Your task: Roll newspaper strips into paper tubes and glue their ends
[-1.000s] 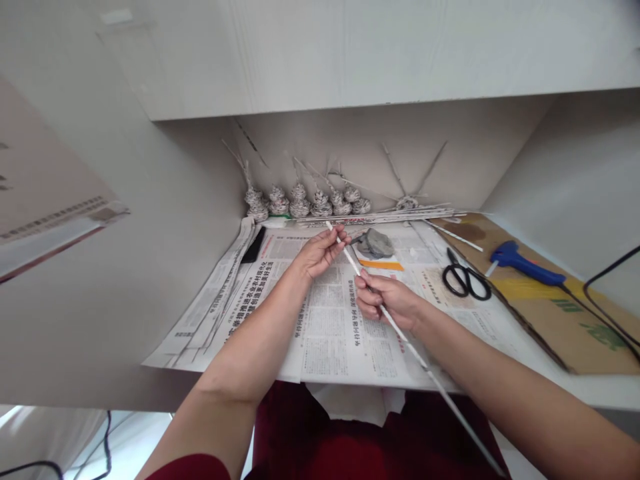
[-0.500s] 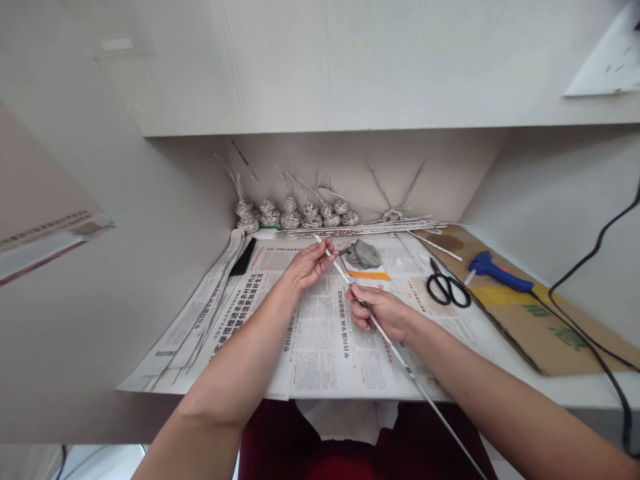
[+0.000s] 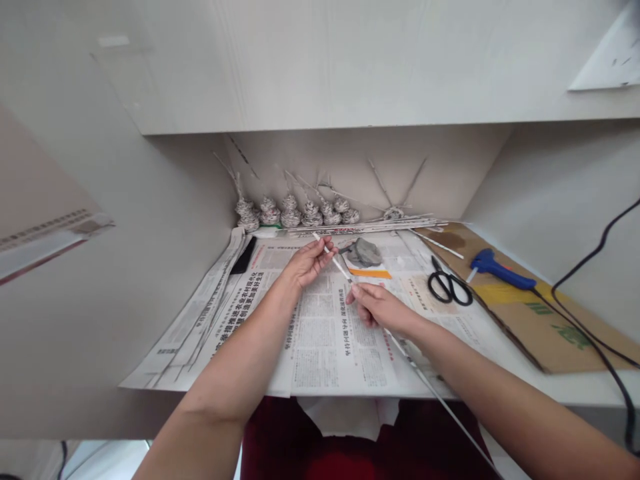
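Note:
A long thin rolled-paper stick [image 3: 341,267] runs slantwise between my two hands, above the newspaper. My left hand [image 3: 313,261] pinches it near its upper end, and a short tip pokes out past the fingers. Lower down, my right hand [image 3: 373,305] is closed around the same stick, the knuckles turned up and hiding part of it. From there the stick trails down past the table's front edge toward my lap. Just behind my hands lies a grey lump [image 3: 364,253] on a white and orange piece.
Several woven paper gourd shapes [image 3: 290,212] line the back wall, beside a pile of paper sticks [image 3: 370,225]. Black scissors [image 3: 449,287] and a blue glue gun [image 3: 503,269] on cardboard [image 3: 540,333] lie right. Newspaper strips [image 3: 205,307] and a black flat object [image 3: 243,256] lie left.
My right hand has turned over the stick, its fingers now covering more of it. My left hand stays nearly where it was, and the view has shifted slightly.

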A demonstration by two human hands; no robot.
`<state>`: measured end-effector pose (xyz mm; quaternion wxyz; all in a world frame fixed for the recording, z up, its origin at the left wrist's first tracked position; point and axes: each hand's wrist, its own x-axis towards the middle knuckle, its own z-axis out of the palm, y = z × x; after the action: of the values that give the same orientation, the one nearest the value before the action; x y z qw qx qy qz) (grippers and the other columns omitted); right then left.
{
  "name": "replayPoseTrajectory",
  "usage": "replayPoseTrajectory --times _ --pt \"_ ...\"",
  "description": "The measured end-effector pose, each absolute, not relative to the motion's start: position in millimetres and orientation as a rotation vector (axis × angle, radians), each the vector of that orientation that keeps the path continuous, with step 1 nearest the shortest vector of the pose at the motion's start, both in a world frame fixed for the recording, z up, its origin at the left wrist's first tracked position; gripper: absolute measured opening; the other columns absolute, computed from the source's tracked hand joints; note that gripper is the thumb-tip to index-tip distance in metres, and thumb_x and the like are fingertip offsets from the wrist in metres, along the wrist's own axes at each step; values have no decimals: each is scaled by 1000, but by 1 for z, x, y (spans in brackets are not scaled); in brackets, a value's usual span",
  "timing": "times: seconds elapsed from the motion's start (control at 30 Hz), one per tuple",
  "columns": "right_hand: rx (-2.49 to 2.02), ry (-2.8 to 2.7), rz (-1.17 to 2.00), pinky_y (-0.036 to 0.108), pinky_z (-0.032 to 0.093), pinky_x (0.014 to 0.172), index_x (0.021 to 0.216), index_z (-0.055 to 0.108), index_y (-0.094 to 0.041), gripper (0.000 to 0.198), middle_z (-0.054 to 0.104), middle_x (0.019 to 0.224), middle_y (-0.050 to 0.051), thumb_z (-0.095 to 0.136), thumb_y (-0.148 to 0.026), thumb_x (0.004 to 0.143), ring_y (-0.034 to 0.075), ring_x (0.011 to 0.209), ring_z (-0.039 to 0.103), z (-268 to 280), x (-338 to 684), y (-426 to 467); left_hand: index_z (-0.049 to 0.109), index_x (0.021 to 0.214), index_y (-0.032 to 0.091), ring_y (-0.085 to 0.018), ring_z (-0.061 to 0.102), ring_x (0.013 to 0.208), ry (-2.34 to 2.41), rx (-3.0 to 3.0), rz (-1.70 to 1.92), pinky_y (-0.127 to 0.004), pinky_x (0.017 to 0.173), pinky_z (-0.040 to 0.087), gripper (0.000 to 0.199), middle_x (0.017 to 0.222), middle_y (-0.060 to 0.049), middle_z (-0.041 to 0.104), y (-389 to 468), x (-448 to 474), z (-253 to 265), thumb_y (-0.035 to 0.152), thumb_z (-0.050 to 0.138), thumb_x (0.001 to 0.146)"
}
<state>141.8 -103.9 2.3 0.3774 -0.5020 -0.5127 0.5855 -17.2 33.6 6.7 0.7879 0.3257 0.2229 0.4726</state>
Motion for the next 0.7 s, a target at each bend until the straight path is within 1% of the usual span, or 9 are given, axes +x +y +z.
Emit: replayPoseTrajectory --times 0.07,0.17,0.27,0.37,0.47,0.5,0.57,0.63,0.7 --pt "-1298 -1337 1429 22 25 42 73 47 -20 37 36 45 -7 46 -55 83 8 39 34 2 143 -105 63 89 7 -12 67 70 490 691 1027 -16 62 55 13 73 -7 65 34 -17 6 10 51 86" --pt "-1066 -1199 1760 22 22 40 70 39 -22 36 23 44 -9 40 -54 86 9 38 26 -1 142 -107 63 88 8 -11 67 68 468 687 1011 -15 60 55 14 71 -6 64 33 -17 7 11 49 87" --pt "-1006 -1132 1885 22 23 40 75 39 -22 36 23 47 -9 37 -56 86 9 39 27 -1 141 -114 63 87 9 -11 66 67 453 679 1012 -14 59 55 16 69 -5 64 34 -18 7 11 47 88" --pt "-1343 -1353 1564 23 27 44 83 46 -21 39 36 53 -6 37 -59 84 10 44 37 4 149 -128 62 85 9 -12 66 68 474 638 1074 -15 58 55 17 68 -3 63 39 -22 7 13 46 89" --pt "-1667 -1758 860 26 32 54 82 51 -22 32 51 62 0 46 -54 83 15 57 47 10 168 -150 61 84 10 -13 67 69 509 582 1151 -17 57 55 17 68 -3 62 45 -28 7 15 45 89" --pt "-1749 -1812 668 27 32 56 83 52 -22 30 53 64 1 47 -52 82 16 60 48 11 176 -158 61 84 11 -13 66 69 518 564 1170 -17 57 55 18 67 -2 62 47 -29 7 15 44 90" --pt "-1870 -1842 524 29 32 56 78 53 -22 30 53 62 2 45 -51 84 18 60 48 10 189 -174 61 84 11 -11 66 68 523 538 1191 -17 58 55 19 66 -2 62 48 -30 8 16 43 90" --pt "-1870 -1769 703 29 33 55 74 52 -22 34 49 59 2 41 -52 85 17 57 46 7 197 -188 61 83 11 -10 65 65 512 533 1183 -17 59 54 20 66 -2 61 48 -30 9 15 43 90" --pt "-1750 -1572 1130 28 33 51 74 51 -22 38 39 52 -2 35 -54 87 14 49 40 6 200 -199 62 82 11 -9 63 63 492 541 1159 -15 58 53 21 65 -2 60 46 -29 10 15 43 90"
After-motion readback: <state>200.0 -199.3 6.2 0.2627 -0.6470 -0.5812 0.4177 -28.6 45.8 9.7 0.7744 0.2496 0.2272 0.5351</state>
